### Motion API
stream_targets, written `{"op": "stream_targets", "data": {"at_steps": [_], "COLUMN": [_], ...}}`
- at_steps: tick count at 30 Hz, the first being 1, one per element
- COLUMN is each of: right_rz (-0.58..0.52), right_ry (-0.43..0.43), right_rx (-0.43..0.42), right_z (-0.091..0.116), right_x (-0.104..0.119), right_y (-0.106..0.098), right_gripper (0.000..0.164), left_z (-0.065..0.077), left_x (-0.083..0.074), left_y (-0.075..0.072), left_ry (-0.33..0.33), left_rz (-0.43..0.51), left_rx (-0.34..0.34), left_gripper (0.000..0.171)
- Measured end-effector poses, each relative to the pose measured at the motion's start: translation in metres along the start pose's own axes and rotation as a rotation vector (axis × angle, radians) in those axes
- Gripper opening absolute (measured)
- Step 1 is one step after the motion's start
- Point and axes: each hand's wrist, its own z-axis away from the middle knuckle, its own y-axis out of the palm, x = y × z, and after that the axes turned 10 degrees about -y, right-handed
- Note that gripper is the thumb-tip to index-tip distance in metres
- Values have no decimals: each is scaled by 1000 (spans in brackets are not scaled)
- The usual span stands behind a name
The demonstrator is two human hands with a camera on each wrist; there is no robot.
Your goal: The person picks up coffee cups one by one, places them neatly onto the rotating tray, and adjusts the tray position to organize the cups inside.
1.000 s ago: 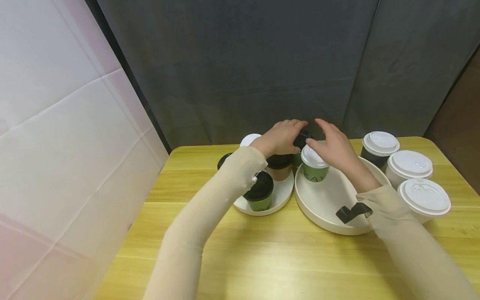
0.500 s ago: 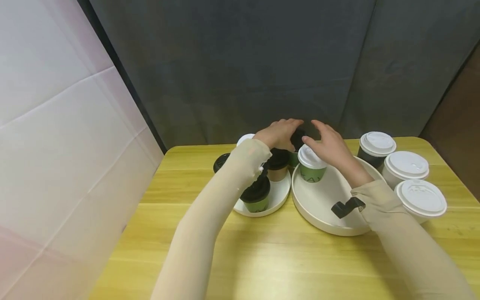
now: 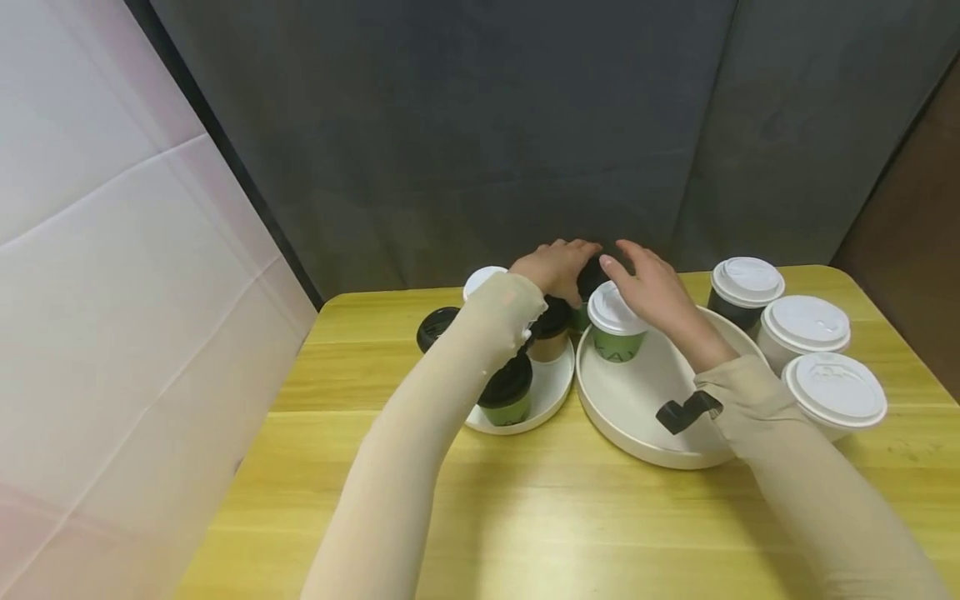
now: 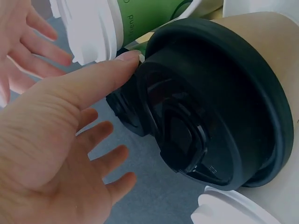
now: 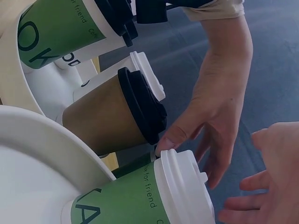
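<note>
My left hand (image 3: 551, 268), thumb and fingers spread, is beside a green cup with a black lid (image 3: 592, 277) at the back. In the left wrist view its thumb lies close to the black lids; contact cannot be told. My right hand (image 3: 651, 287) hovers with spread fingers by a green cup with a white lid (image 3: 617, 325), standing at the left of a large round tray (image 3: 652, 408). Left of it, a smaller plate (image 3: 557, 387) bears a brown cup with a black lid (image 5: 100, 116) and a green cup with a black lid (image 3: 506, 392).
Right of the tray stand three white-lidded cups, a dark one (image 3: 746, 292) and two pale ones (image 3: 804, 329). Another black lid (image 3: 435, 327) and a white lid (image 3: 482, 279) show behind my left sleeve. A dark curtain (image 3: 450, 125) hangs behind the wooden table (image 3: 517, 517).
The scene has slid slightly left in the head view. My left forearm has shifted a little right, while both hands stay spread around the back cups.
</note>
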Motion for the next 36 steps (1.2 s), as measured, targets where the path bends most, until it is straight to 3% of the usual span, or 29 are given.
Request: {"op": "stream_targets", "data": {"at_steps": [9, 19, 25, 36], "right_rz": [-24, -41, -51, -60], "right_ry": [9, 8, 3, 1], "right_rx": [0, -9, -27, -29], "right_z": [0, 1, 3, 4], "right_x": [0, 0, 1, 4], "right_y": [5, 10, 11, 13], "right_gripper": [74, 74, 74, 74], "left_z": [1, 5, 6, 6], "left_x": [-5, -6, -7, -10], "left_y": [-1, -1, 0, 2], "left_ry": [23, 3, -13, -35], "left_rz": [-36, -28, -18, -57], "left_rx": [22, 54, 39, 58], "left_gripper": [96, 97, 95, 95]}}
